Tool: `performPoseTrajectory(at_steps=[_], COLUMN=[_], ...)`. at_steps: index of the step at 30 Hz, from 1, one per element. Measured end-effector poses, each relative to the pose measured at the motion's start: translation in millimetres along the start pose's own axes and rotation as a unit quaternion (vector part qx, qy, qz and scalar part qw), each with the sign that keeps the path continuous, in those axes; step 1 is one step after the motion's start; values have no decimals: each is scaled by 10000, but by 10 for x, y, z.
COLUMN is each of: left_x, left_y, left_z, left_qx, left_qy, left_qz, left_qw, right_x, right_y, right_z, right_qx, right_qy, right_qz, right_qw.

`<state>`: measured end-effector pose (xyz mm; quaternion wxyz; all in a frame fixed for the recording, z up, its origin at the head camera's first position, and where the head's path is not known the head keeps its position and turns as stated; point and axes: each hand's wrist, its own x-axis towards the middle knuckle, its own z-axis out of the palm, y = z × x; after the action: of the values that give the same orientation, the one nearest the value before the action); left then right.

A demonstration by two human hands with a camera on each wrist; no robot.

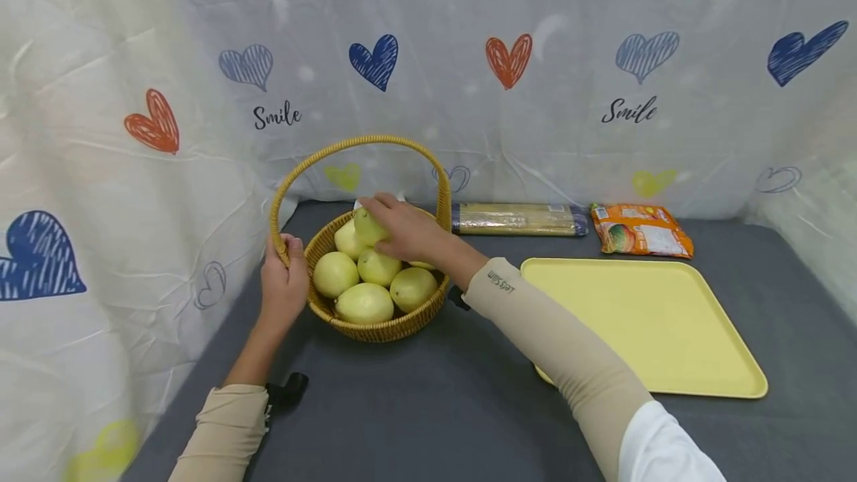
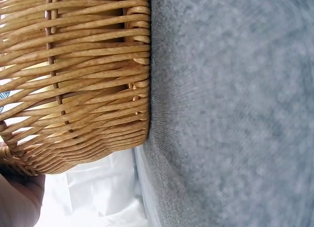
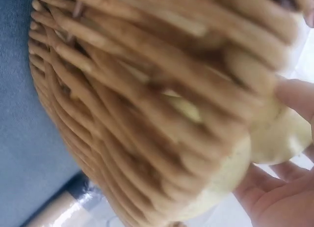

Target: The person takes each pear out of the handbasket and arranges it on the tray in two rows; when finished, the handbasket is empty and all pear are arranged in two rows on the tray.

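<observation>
A woven wicker basket [image 1: 378,331] with a tall arched handle [image 1: 371,140] stands on the dark grey tabletop, filled with several pale yellow-green pears [image 1: 364,303]. At the handle's left foot, my left hand [image 1: 284,277] grips it by the rim. My right hand [image 1: 408,229] reaches in under the arch and holds one pear [image 1: 369,227] at the back of the pile. In the right wrist view, thumb and fingers of the right hand [image 3: 282,197] are around that pear [image 3: 282,136], just above the rim. The left wrist view shows the basket's woven side [image 2: 88,84] resting on the cloth.
A yellow tray [image 1: 643,318] lies to the right, partly under my right forearm. Behind it are a long clear pack of thin yellow sticks [image 1: 515,219] and an orange snack bag [image 1: 641,230]. A white curtain with printed hearts [image 1: 509,62] hangs behind and at the sides.
</observation>
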<state>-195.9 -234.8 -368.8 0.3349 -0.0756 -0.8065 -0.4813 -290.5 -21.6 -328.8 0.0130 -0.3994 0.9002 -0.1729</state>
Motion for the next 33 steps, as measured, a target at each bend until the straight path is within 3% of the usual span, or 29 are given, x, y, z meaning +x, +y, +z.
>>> performPoseTrajectory(at_steps=[9, 16, 20, 26, 33], left_x=[9, 3, 6, 11, 11], left_y=[10, -7, -13, -19, -5], left_z=[2, -1, 8, 13, -9], left_qx=[-120, -33, -55, -43, -44], left_qy=[-64, -28, -38, 11, -97], left_qz=[-189, -250, -195, -153, -205], left_qw=[9997, 9997, 9998, 9999, 9997], right_x=[-14, -153, -271, -550, -1109], right_y=[60, 83, 93, 78, 162], right_z=[89, 70, 62, 46, -17], right_qx=[706, 1572, 1917, 2265, 2906], right_qy=[425, 921, 1161, 1533, 1860], right_qz=[311, 600, 481, 126, 255], right_qw=[9961, 9814, 9734, 9618, 9382])
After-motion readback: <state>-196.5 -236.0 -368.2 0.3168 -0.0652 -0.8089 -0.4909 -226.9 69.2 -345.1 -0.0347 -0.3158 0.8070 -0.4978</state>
